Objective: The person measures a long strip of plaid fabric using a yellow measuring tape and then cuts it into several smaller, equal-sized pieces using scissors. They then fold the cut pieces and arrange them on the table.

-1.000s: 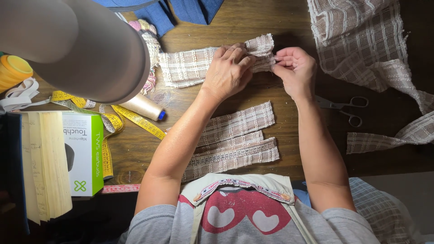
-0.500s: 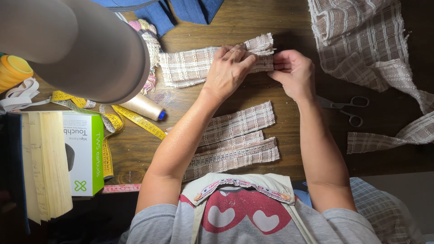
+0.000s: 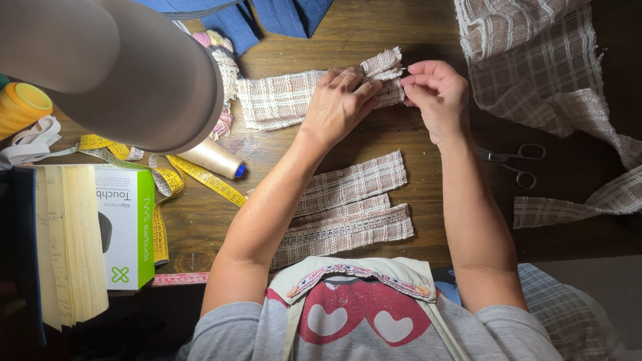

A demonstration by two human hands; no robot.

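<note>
A wooden table (image 3: 408, 20) is seen from above, with both bare hands at work near its far middle.

The left hand (image 3: 338, 103) is laid palm down on a plaid fabric strip (image 3: 281, 99), fingers spread and pressing its right portion flat against the table. The strip lies crosswise on the table, its right end folded or doubled into layers just beyond the fingertips.

The right hand (image 3: 438, 97) is closed in a pinch on that folded right end, thumb and forefinger gripping the frayed edge. The two hands are just beside each other, nearly touching over the fabric.

Nearer the body, a stack of cut plaid strips (image 3: 351, 207) is laid out between the forearms, overlapping one another.

A pair of scissors (image 3: 511, 160) is seen lying flat just right of the right forearm, untouched. A large piece of plaid cloth (image 3: 535, 60) is spread over the far right corner, with a narrow offcut (image 3: 575, 207) trailing below it.

To the left, a cream thread spool (image 3: 214, 157) with a blue end is lying on its side, and a yellow measuring tape (image 3: 194, 175) is looped beside it. A white and green box (image 3: 127, 227) stands at the left edge next to an open book (image 3: 63, 244). A yellow thread cone (image 3: 23, 107) is noted at the far left. Blue denim fabric (image 3: 281, 15) is seen at the top edge. A lamp shade (image 3: 120, 67) blocks the upper left.
</note>
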